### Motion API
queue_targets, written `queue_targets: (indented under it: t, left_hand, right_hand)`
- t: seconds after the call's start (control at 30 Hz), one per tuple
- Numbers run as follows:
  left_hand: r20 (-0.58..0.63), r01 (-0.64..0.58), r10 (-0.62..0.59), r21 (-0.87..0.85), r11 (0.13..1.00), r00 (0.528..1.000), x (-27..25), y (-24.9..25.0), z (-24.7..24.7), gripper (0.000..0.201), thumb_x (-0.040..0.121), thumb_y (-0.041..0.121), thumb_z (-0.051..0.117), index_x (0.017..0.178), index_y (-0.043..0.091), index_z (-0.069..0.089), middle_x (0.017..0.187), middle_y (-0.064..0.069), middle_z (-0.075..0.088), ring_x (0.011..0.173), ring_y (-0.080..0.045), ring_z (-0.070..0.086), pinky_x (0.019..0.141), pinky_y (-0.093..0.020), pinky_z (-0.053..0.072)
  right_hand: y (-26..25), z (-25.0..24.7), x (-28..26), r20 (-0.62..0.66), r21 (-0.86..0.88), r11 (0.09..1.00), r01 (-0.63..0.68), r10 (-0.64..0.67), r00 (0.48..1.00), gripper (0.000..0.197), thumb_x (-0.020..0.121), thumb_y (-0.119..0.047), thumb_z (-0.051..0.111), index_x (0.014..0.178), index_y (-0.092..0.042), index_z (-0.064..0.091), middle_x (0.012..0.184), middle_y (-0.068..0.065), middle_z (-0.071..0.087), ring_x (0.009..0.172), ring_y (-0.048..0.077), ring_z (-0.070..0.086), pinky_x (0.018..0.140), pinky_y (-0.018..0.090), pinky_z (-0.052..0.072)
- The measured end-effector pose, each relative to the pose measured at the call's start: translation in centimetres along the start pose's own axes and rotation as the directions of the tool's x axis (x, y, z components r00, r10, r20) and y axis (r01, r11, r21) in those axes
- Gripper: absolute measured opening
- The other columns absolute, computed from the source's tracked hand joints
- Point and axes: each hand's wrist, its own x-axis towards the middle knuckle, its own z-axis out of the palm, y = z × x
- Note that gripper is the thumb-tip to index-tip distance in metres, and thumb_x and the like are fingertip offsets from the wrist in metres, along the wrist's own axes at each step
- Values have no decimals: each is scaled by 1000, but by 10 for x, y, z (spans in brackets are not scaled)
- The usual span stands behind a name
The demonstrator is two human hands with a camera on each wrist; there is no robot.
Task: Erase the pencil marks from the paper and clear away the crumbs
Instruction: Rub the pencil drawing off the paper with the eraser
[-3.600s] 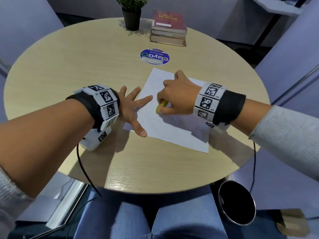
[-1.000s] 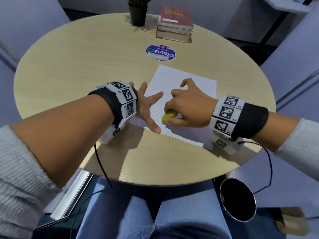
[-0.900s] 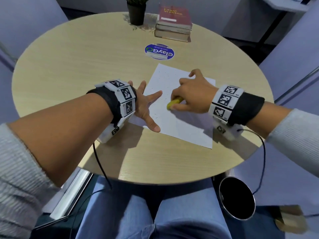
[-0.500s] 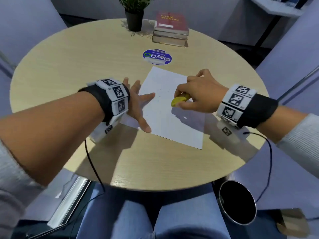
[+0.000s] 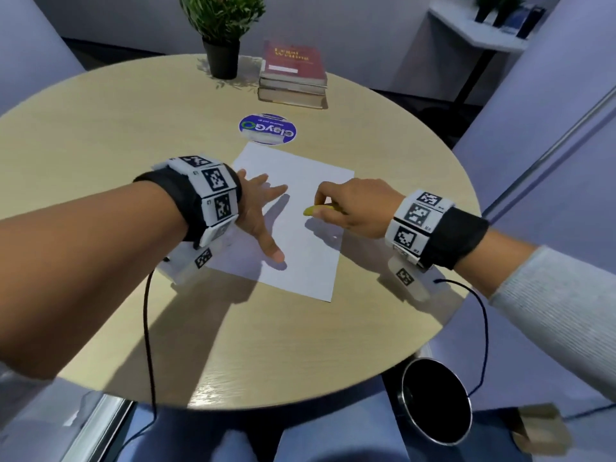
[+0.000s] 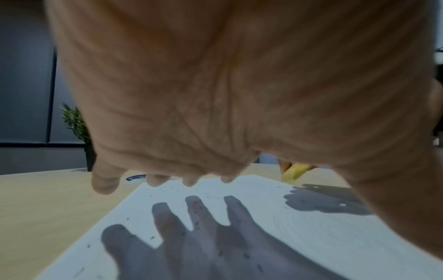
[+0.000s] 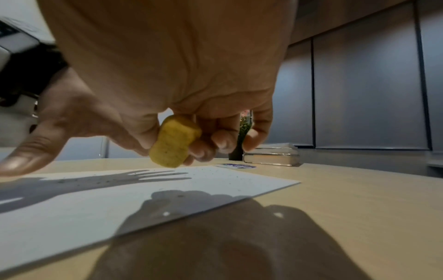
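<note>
Paper (image 5: 293, 225) lies mid-frame on the table (image 5: 100, 155), my left hand (image 5: 258, 211) spread flat above its left edge to steady it, my right hand (image 5: 353, 208) pinching the yellow eraser (image 7: 173, 142) just clear of the crumbs (image 6: 199, 214).

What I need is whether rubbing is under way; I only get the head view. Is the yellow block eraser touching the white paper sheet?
Observer: No. The right wrist view shows the yellow block eraser, pinched by the right hand, clear of the white paper sheet.
Operator: Any crumbs?
Observer: Yes, the left wrist view shows dark crumbs scattered over it.
Operator: Pencil marks?
Observer: Some faint curved lines show near the eraser's shadow.
</note>
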Motion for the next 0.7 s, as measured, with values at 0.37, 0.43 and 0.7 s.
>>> queue_targets:
  t: [0.37, 0.43, 0.7]
  left_hand:
    - [58, 5, -4, -15, 1000, 998, 20, 3, 18, 147, 43, 85, 68, 147, 35, -24, 158, -3, -23, 145, -40, -10, 111, -61, 12]
    - [64, 11, -9, -31, 999, 998, 18, 4, 20, 145, 46, 83, 69, 147, 36, -25, 157, -3, -25, 144, -40, -12, 111, -61, 11]
    - [107, 35, -31, -37, 999, 994, 14, 7, 14, 143, 51, 79, 71, 146, 36, -27, 156, -2, -29, 144, -38, -18, 112, -60, 7]
  right_hand:
    - [5, 6, 29, 23, 5, 1000, 24, -24, 999, 41, 95, -52, 42, 118, -18, 49, 99, 3, 61, 86, 24, 54, 72, 34, 41]
    - [6, 7, 35, 7, 40, 999, -12, 11, 1000, 40, 95, -50, 44, 116, -17, 50, 102, 5, 63, 85, 23, 52, 71, 32, 38]
    - [-11, 2, 36, -19, -92, 990, 105, -107, 994, 41, 92, -52, 45, 111, -17, 54, 96, 4, 65, 80, 24, 53, 71, 32, 35]
